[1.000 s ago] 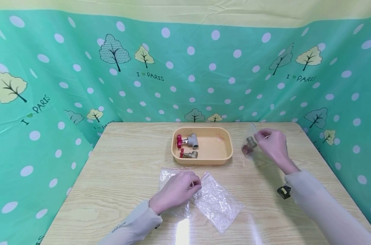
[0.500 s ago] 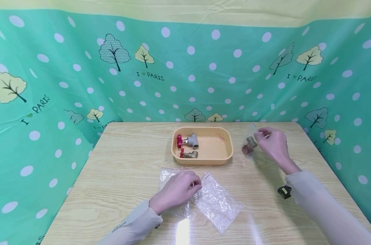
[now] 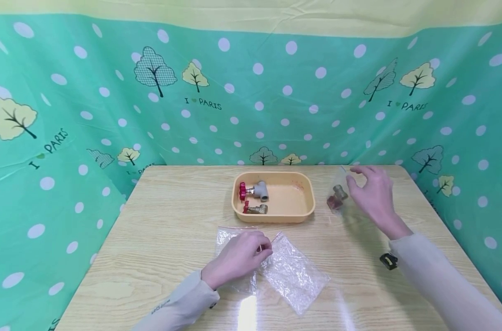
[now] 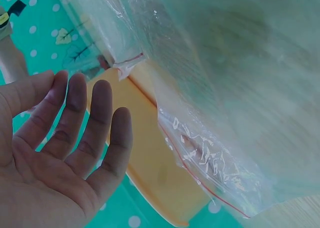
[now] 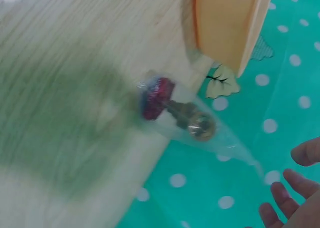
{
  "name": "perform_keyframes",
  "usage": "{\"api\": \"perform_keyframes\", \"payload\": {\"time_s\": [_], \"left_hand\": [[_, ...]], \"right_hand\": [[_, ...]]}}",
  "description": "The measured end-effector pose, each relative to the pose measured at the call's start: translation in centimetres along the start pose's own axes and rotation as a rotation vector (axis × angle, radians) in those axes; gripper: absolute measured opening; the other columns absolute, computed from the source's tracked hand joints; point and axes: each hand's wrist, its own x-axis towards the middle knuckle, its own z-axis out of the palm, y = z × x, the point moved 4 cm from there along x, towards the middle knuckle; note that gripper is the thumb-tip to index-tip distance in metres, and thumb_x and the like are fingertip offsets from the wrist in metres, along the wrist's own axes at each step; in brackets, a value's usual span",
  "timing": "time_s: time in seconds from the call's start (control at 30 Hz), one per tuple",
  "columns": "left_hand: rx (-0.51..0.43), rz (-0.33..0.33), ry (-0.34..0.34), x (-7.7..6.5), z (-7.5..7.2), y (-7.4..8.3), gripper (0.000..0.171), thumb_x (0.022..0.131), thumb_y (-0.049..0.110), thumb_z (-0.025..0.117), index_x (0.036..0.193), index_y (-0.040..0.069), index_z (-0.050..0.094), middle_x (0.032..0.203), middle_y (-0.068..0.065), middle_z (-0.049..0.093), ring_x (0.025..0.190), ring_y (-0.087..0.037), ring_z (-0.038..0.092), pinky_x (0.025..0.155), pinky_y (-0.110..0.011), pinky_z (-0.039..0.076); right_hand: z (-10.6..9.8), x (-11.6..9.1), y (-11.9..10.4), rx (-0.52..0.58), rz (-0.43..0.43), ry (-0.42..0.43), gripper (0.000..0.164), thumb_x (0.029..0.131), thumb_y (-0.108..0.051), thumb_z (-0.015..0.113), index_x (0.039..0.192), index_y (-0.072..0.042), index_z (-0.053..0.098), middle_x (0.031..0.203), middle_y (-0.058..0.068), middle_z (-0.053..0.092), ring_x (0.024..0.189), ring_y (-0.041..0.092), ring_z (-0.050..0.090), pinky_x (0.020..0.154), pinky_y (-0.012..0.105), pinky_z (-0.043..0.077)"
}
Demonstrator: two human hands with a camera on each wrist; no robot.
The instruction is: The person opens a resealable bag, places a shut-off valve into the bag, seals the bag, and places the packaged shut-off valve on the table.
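On the right side of the table, a clear zip bag (image 5: 225,140) holds a brass valve (image 5: 192,119) with a red handwheel (image 5: 159,98). Just right of the bag's top, my right hand (image 3: 374,195) has thumb and fingers parted; the right wrist view shows a gap between fingertips and bag. My left hand (image 3: 238,257) hovers with loosely bent fingers over two flat clear zip bags, one partly beneath it (image 3: 226,236) and one to its right (image 3: 296,273). Nothing shows between its fingers in the left wrist view.
A peach tray (image 3: 275,219) stands at the back middle of the wood table (image 3: 159,230). In its left half lie a grey valve (image 3: 261,190) with a red handwheel and a smaller brass valve (image 3: 257,209). A polka-dot curtain (image 3: 234,92) surrounds the table's back and sides.
My right thumb and fingers have parted and let go of the bagged valve, and the hand has drawn slightly right. The bag stays in place. My left hand has not moved.
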Motion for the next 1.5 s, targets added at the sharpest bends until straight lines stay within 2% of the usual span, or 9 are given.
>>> {"api": "perform_keyframes", "payload": {"time_s": [0.1,0.2,0.33,0.43,0.63,0.87,1.13,1.33,1.5], "left_hand": [[0.001,-0.008,0.001,0.0,0.0,0.0,0.008,0.1,0.022,0.074,0.101,0.016,0.079,0.092,0.012,0.069,0.087,-0.005,0.062,0.078,-0.023,0.055],[0.001,-0.011,0.002,0.0,-0.1,0.0,0.008,0.1,0.022,0.074,0.101,0.016,0.079,0.092,0.011,0.069,0.087,-0.006,0.062,0.078,-0.023,0.055],[0.005,-0.014,0.002,-0.1,-0.1,-0.1,0.008,0.1,0.022,0.074,0.101,0.016,0.079,0.093,0.011,0.069,0.088,-0.006,0.063,0.078,-0.023,0.055],[0.018,-0.018,0.006,0.0,-0.1,-0.2,0.008,0.099,0.022,0.074,0.101,0.016,0.079,0.092,0.011,0.069,0.087,-0.006,0.063,0.077,-0.022,0.055],[0.036,-0.024,0.005,-0.2,0.0,-0.4,0.006,0.098,0.02,0.075,0.1,0.016,0.079,0.091,0.011,0.068,0.086,-0.006,0.062,0.076,-0.022,0.054],[0.033,-0.049,-0.014,-0.4,0.2,-0.6,0.006,0.098,0.021,0.076,0.098,0.015,0.078,0.088,0.011,0.066,0.082,-0.004,0.06,0.074,-0.024,0.054],[0.024,-0.076,-0.024,-0.5,0.4,-0.8,0.008,0.097,0.019,0.075,0.089,0.016,0.074,0.08,0.013,0.061,0.07,-0.002,0.055,0.064,-0.02,0.05],[0.034,-0.091,-0.026,-0.6,0.5,-0.9,0.011,0.096,0.018,0.075,0.086,0.017,0.073,0.076,0.014,0.06,0.066,-0.002,0.054,0.061,-0.02,0.049],[0.032,-0.092,-0.035,-0.7,0.6,-1.0,0.01,0.095,0.015,0.076,0.085,0.016,0.074,0.076,0.013,0.062,0.066,-0.002,0.054,0.061,-0.02,0.05]], "right_hand": [[-0.3,-0.3,-1.5,0.009,-0.085,0.023,0.018,0.093,-0.005,0.07,0.107,0.005,0.075,0.107,0.024,0.071,0.108,0.046,0.059,0.1,0.067,0.038],[-0.4,-0.9,-2.9,0.012,-0.136,-0.016,0.012,0.09,0.001,0.071,0.1,0.005,0.076,0.096,0.02,0.074,0.095,0.039,0.065,0.091,0.056,0.048],[0.0,-2.2,-4.2,-0.008,-0.106,-0.153,0.009,0.089,0.002,0.071,0.096,0.002,0.077,0.09,0.014,0.074,0.083,0.03,0.066,0.074,0.044,0.054],[0.5,-3.3,-4.9,-0.021,-0.075,-0.253,0.008,0.09,0.001,0.071,0.094,-0.001,0.078,0.089,0.011,0.074,0.08,0.025,0.065,0.068,0.038,0.055],[1.6,-5.8,-5.7,-0.033,-0.071,-0.396,0.008,0.087,0.001,0.072,0.09,-0.005,0.076,0.082,0.003,0.069,0.07,0.016,0.059,0.057,0.027,0.053],[2.5,-8.0,-6.0,-0.048,-0.062,-0.511,0.009,0.086,0.001,0.074,0.092,-0.006,0.074,0.076,-0.005,0.064,0.065,0.008,0.055,0.055,0.025,0.051],[3.6,-10.0,-5.9,-0.062,-0.019,-0.624,0.009,0.088,-0.003,0.074,0.097,-0.004,0.074,0.076,-0.005,0.063,0.06,0.008,0.053,0.054,0.025,0.05],[4.4,-11.3,-6.0,-0.079,-0.018,-0.674,0.012,0.087,-0.004,0.075,0.099,-0.003,0.074,0.075,-0.005,0.061,0.063,0.008,0.052,0.057,0.026,0.05],[4.8,-12.0,-6.1,-0.077,0.019,-0.718,0.012,0.088,-0.005,0.075,0.1,-0.001,0.075,0.072,-0.006,0.06,0.06,0.009,0.052,0.056,0.025,0.05]]}}
